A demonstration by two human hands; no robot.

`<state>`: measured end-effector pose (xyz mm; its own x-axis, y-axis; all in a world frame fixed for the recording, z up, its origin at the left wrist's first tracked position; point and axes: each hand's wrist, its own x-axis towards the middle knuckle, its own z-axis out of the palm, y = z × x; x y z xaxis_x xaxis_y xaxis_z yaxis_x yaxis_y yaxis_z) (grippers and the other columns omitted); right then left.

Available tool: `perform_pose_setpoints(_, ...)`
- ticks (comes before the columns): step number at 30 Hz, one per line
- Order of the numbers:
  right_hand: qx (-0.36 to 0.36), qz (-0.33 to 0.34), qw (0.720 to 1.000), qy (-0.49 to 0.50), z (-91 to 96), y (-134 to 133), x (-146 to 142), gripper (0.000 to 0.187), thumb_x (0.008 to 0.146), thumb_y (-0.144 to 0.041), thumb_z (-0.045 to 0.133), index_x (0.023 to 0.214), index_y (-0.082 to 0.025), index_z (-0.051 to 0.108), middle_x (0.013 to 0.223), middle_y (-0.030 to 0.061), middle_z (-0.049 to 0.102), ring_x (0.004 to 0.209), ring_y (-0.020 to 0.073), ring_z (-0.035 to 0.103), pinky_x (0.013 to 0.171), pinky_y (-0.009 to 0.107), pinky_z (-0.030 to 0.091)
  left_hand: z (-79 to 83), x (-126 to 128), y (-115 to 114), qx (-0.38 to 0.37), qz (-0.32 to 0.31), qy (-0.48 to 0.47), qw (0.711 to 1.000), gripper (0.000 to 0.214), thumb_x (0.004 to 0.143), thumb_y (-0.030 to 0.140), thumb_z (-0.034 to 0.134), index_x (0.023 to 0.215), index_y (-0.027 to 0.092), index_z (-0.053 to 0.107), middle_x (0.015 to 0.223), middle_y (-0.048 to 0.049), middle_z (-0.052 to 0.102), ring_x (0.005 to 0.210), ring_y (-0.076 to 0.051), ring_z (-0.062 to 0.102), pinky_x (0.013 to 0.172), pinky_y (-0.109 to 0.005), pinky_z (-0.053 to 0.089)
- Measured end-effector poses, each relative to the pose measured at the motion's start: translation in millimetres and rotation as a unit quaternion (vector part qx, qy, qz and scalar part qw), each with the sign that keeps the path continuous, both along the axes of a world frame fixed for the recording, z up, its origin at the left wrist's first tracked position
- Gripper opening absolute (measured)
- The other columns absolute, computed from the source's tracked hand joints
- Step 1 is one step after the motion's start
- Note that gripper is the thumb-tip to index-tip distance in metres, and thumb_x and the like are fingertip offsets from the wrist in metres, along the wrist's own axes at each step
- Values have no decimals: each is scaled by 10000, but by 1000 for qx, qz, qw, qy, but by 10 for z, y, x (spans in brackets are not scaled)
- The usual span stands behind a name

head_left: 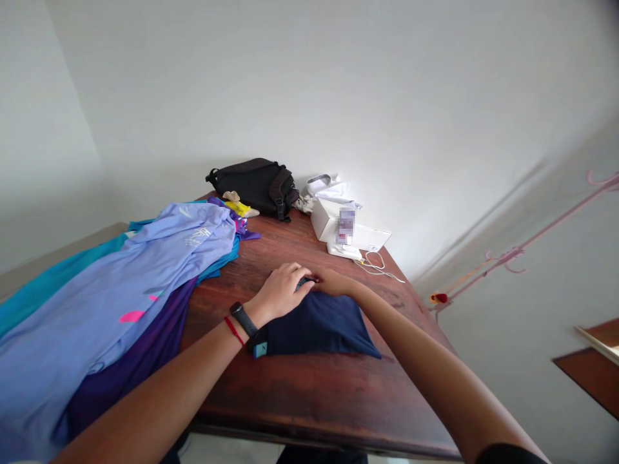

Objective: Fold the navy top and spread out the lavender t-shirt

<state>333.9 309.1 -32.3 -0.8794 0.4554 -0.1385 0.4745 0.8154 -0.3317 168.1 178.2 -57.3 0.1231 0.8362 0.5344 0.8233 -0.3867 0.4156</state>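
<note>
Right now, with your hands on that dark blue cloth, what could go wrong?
The lavender shirt on the pile seems to hang past the edge of the wooden table, so a bump might send it sliding off. The white cable lies close to the right hand, so it could snag if the navy cloth is swept that way.
</note>
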Motion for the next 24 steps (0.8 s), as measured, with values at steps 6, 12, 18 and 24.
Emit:
perform_pose_setpoints(6, 86, -92, 991, 52, -154, 286, -487, 269, 992, -294, 553, 1186, -167, 688, 1203, 118, 701, 1134, 272, 612, 962, 376, 450, -65, 18, -3, 16, -5, 67, 998, 416, 1008, 369, 524, 1354, 144, 580, 1438, -157, 561, 1382, -301, 470, 1161, -460, 382)
perform_pose_setpoints(12, 174, -200, 956, 127, -322, 339, -656, 352, 1024, -339, 499, 1327, -193, 601, 1359, 127, 584, 1298, 256, 520, 1103, 399, 392, -114, -35, 14, -71, 69, 126, 987, 546, 1045, 442, 402, 1503, 148, 455, 1538, -192, 466, 1456, -387, 376, 1125, -559, 383)
perform_pose_setpoints(18, 176, -247, 945, 124, -503, 80, -105, 434, 1018, -292, 454, 1423, -155, 530, 1565, 157, 409, 1487, 288, 327, 1202, 451, 301, -141, 39, -86, -127, -21, 177, 976, 614, 1004, 480, 506, 1577, 331, 344, 1647, -99, 315, 1506, -396, 277, 1170, -574, 299)
perform_pose_setpoints(24, 131, -238, 959, 79, -641, -319, 348, 555, 1039, -418, 375, 1524, -157, 442, 1668, 136, 251, 1561, 320, 146, 1228, 506, 251, -161, 124, -147, -192, -51, 193, 961, 778, 977, 537, 524, 1617, 191, 250, 1660, -122, 251, 1539, -360, 198, 1219, -546, 226)
